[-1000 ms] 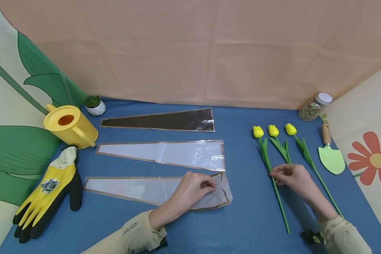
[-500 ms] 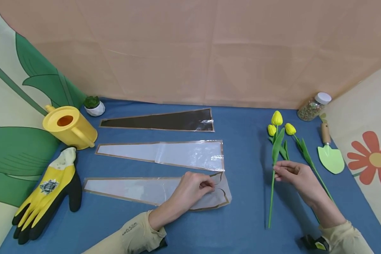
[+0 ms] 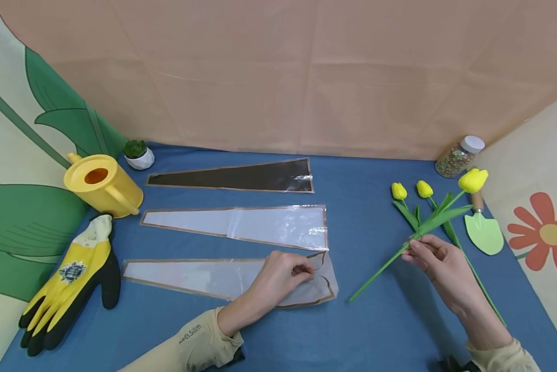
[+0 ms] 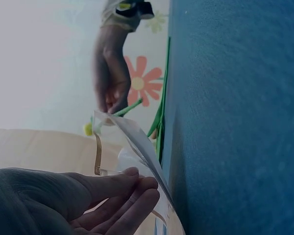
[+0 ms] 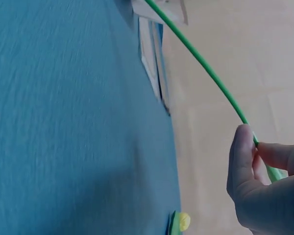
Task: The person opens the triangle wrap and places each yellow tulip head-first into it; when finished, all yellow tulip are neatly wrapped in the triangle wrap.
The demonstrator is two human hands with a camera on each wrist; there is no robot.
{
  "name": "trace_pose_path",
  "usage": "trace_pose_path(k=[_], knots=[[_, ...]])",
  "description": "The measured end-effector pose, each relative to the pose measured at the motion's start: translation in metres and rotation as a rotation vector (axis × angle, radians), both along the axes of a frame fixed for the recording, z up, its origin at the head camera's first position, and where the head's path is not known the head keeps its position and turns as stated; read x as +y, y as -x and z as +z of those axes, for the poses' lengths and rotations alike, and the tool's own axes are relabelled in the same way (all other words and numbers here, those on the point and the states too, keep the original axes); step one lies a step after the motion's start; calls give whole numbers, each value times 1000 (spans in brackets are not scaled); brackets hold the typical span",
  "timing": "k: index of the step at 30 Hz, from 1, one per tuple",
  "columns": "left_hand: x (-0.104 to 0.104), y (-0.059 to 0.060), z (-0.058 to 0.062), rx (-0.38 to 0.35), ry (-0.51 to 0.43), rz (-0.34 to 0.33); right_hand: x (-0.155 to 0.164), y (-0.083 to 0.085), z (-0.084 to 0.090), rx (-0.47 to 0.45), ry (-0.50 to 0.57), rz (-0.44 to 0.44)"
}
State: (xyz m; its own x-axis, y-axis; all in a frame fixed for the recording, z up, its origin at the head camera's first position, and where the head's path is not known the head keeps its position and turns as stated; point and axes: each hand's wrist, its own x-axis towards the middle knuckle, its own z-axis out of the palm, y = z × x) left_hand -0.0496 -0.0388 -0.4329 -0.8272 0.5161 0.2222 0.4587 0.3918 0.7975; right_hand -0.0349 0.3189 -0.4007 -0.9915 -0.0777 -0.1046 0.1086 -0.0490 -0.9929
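My left hand (image 3: 283, 276) pinches the upper film of the nearest flower sleeve (image 3: 185, 274), a long tapered clear bag with a brown border. Its wide right end is lifted and gapes, as the left wrist view shows past my fingertips (image 4: 130, 171). My right hand (image 3: 438, 268) holds a yellow tulip (image 3: 473, 181) by its green stem (image 5: 210, 71), between thumb and fingers. This tulip is off the table and tilted, bloom up to the right, stem end down to the left towards the sleeve. Two more tulips, one with bloom (image 3: 399, 191) and another with bloom (image 3: 424, 189), lie behind my right hand.
Two more sleeves, one white (image 3: 278, 227) and one black (image 3: 259, 176), lie farther back. On the left are a yellow watering can (image 3: 115, 188), a work glove (image 3: 74, 279) and a small potted plant (image 3: 140, 156). A jar (image 3: 457, 160) and a green trowel (image 3: 484, 232) stand and lie right.
My right hand has picked the leftmost tulip up off the table and turned it, so the bloom swung right and the stem end left. My left hand has stayed at the sleeve.
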Motion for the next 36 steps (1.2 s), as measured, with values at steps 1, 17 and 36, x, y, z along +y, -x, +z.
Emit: trace_pose_path(k=[1,17,36], knots=[[0,0,0,0,3,1,-2,-2,2,9,6,-9],[0,0,1,-7,21,5,-24,-27,5,86,90,-128],[-1,-1,2,-13,47,-8,-75,-38,-14,10,-131,-151]])
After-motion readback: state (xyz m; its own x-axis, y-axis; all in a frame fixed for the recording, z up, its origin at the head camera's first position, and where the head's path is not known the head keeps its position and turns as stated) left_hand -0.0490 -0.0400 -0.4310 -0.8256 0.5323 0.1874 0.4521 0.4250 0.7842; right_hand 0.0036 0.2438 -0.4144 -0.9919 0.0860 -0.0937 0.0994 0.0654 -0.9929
